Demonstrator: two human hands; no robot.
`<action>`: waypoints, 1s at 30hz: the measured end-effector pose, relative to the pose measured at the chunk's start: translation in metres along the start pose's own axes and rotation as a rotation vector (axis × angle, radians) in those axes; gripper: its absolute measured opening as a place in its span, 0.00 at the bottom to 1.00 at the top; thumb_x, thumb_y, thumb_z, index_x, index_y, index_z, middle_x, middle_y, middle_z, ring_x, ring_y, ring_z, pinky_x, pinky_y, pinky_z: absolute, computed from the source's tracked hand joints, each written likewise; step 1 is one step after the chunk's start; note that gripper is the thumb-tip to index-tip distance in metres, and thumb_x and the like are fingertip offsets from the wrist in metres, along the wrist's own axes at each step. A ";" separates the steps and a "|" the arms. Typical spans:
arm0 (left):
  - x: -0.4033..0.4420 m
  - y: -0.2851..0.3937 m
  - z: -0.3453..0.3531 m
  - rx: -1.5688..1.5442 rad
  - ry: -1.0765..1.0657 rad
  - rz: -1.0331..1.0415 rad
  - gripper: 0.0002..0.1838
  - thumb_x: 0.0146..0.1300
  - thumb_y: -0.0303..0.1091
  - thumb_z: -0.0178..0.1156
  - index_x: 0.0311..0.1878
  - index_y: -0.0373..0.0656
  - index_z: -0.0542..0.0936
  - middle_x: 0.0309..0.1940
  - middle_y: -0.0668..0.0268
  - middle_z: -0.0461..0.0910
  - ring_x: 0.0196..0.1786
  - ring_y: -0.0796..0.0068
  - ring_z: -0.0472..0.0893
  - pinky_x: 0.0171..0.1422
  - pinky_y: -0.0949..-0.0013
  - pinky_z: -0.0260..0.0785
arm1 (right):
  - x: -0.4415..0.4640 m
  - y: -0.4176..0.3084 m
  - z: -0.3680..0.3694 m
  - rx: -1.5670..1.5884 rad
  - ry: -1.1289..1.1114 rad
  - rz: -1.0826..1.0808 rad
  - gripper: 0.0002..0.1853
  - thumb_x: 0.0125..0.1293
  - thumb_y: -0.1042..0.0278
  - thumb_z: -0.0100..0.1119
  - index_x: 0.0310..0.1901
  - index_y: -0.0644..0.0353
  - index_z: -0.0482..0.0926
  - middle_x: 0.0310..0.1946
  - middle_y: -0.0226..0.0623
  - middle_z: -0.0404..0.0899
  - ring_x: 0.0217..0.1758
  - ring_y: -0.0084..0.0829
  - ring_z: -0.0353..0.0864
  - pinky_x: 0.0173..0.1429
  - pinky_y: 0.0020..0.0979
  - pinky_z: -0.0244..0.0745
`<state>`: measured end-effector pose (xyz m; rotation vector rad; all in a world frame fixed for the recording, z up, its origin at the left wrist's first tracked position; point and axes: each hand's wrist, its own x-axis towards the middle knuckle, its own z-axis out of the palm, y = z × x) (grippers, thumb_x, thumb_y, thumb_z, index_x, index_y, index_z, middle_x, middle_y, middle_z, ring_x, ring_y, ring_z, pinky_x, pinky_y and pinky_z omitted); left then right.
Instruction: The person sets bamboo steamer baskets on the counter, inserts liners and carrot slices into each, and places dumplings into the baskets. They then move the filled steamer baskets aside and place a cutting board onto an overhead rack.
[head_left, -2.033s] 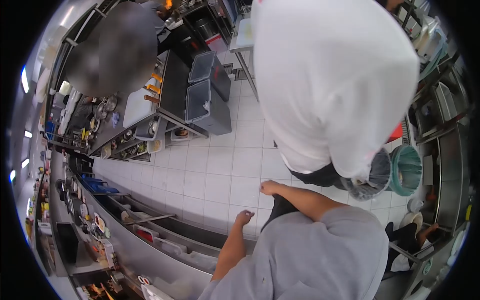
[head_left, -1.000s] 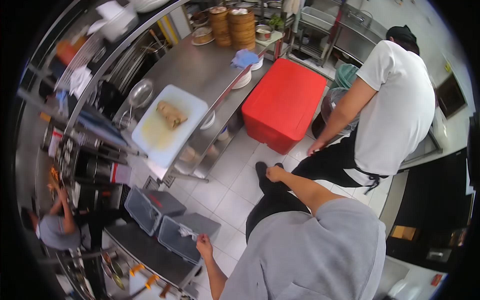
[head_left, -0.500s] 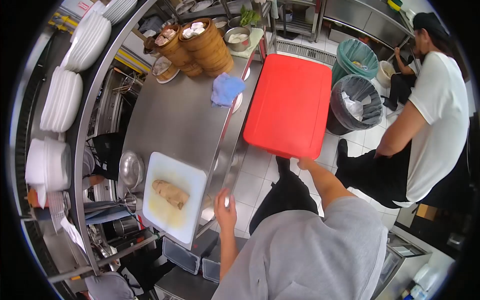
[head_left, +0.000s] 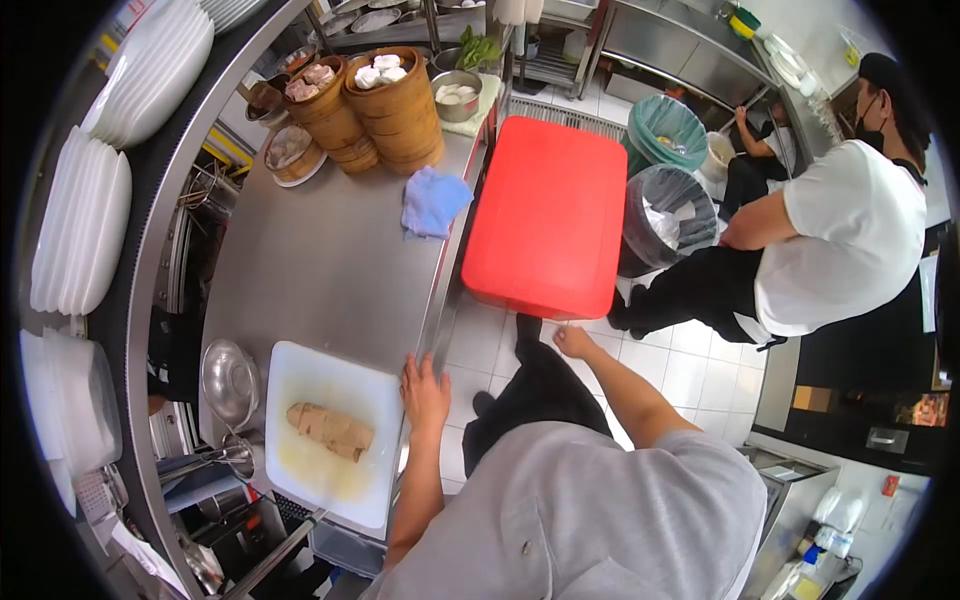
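My left hand (head_left: 426, 393) rests at the edge of the steel counter (head_left: 310, 245), fingers spread and holding nothing. Beside it lies a white cutting board (head_left: 285, 375), its surface stained yellow. On the board is a brown, cooked-looking piece of meat (head_left: 331, 430) with cut lines across it. My right hand (head_left: 573, 342) is curled closed just below the near edge of a big red lidded container (head_left: 548, 215), apart from it, with nothing visible in its fingers. Left of the board stands a shiny metal bowl (head_left: 230, 383).
Bamboo steamers (head_left: 395, 110) with food and a blue cloth (head_left: 435, 202) occupy the counter's far part. White plates (head_left: 85, 220) fill the left shelf. Two lined bins (head_left: 670, 215) stand right of the container. A person in a white shirt (head_left: 840, 240) stands at right; another crouches behind.
My right hand has come off the red container's near edge. My left hand has moved onto the counter edge. The view has shifted, and the standing person has turned.
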<state>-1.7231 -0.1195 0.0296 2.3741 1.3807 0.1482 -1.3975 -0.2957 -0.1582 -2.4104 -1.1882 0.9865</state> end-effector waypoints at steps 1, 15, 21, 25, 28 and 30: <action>0.005 0.002 0.002 -0.013 0.012 0.001 0.28 0.66 0.42 0.66 0.67 0.44 0.76 0.71 0.45 0.70 0.71 0.40 0.70 0.74 0.43 0.64 | -0.005 0.037 0.016 -0.062 -0.033 0.043 0.23 0.69 0.48 0.53 0.40 0.65 0.85 0.41 0.58 0.85 0.50 0.62 0.83 0.57 0.54 0.78; 0.043 0.035 0.025 0.431 -0.333 -0.056 0.33 0.64 0.56 0.67 0.60 0.36 0.80 0.58 0.25 0.76 0.66 0.23 0.72 0.74 0.40 0.63 | -0.029 0.134 -0.034 0.052 0.154 0.374 0.16 0.63 0.56 0.57 0.42 0.57 0.88 0.44 0.55 0.86 0.50 0.56 0.86 0.57 0.48 0.80; 0.091 0.054 0.013 0.380 -0.518 -0.169 0.34 0.62 0.59 0.68 0.57 0.36 0.82 0.50 0.40 0.85 0.57 0.35 0.83 0.69 0.39 0.70 | 0.042 0.126 -0.029 -0.003 -0.346 0.320 0.15 0.63 0.58 0.54 0.44 0.52 0.87 0.31 0.41 0.87 0.29 0.36 0.87 0.34 0.36 0.85; 0.109 0.062 0.014 0.378 -0.542 -0.255 0.34 0.63 0.62 0.65 0.55 0.36 0.83 0.50 0.46 0.86 0.56 0.41 0.85 0.68 0.41 0.71 | 0.124 0.157 -0.028 -0.076 -0.196 0.268 0.18 0.68 0.54 0.52 0.44 0.56 0.87 0.36 0.49 0.88 0.38 0.48 0.89 0.46 0.44 0.85; 0.127 0.078 -0.011 0.281 -0.657 -0.372 0.35 0.64 0.63 0.64 0.57 0.38 0.82 0.50 0.46 0.86 0.57 0.41 0.84 0.70 0.42 0.69 | 0.189 0.158 -0.042 -0.100 -0.070 0.181 0.16 0.65 0.56 0.58 0.43 0.58 0.87 0.43 0.55 0.86 0.51 0.54 0.85 0.58 0.48 0.80; 0.128 0.082 -0.023 0.216 -0.641 -0.499 0.34 0.63 0.63 0.65 0.58 0.40 0.82 0.52 0.47 0.85 0.61 0.38 0.82 0.74 0.42 0.66 | 0.208 0.122 -0.059 0.008 0.030 0.101 0.17 0.67 0.57 0.56 0.46 0.62 0.85 0.44 0.61 0.85 0.50 0.54 0.86 0.62 0.49 0.78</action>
